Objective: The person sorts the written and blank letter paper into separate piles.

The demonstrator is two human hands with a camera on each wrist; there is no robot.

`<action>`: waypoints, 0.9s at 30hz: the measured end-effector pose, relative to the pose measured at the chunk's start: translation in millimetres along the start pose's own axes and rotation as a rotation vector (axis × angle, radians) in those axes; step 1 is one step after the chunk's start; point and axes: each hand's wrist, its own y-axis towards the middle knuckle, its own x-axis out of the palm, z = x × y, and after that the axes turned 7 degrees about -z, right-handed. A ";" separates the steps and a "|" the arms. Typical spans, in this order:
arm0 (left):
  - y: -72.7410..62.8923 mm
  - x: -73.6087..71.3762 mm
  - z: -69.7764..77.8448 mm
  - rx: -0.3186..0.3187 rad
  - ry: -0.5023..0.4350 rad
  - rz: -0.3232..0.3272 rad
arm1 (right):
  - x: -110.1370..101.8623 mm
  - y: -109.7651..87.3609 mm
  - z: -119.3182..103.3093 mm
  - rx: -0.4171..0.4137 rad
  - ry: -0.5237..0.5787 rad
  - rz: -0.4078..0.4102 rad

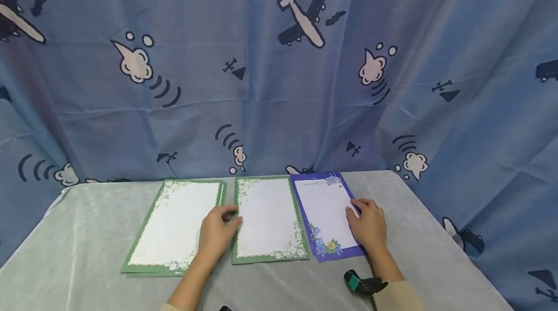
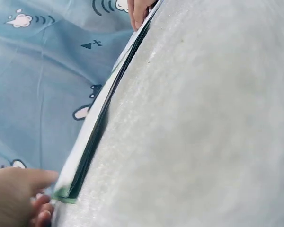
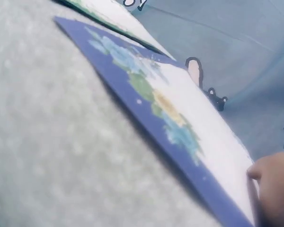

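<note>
Three groups of floral-bordered paper lie side by side on the table. At the left edge of the middle green-bordered paper point(image 1: 266, 219), my left hand point(image 1: 216, 233) pinches the edge, thumb on top; the left wrist view shows several layers there. My right hand point(image 1: 369, 224) pinches the right edge of the purple-bordered paper point(image 1: 324, 209), with the thumb point(image 3: 256, 171) on its face. Blue and yellow flowers decorate that paper's lower corner. Left of my left hand lies another green-bordered stack point(image 1: 174, 224), its sheets slightly offset.
A pale grey cloth covers the table point(image 1: 96, 233). Behind it hangs a blue curtain point(image 1: 196, 59) printed with planes and clouds. A black strap with a green patch point(image 1: 365, 283) sits at my right wrist. The purple paper touches or slightly overlaps the middle green one.
</note>
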 end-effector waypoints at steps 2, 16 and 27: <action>1.1 2.7 -5.2 0.004 0.002 0.017 | -0.3 -0.2 1.6 -0.001 0.003 0.002; 0.3 4.5 -9.9 0.059 0.118 0.031 | -1.1 -2.5 -4.1 -0.093 -0.113 0.046; -1.5 4.5 -9.3 0.063 0.150 0.008 | -9.0 -13.5 -31.2 -0.138 -0.006 0.003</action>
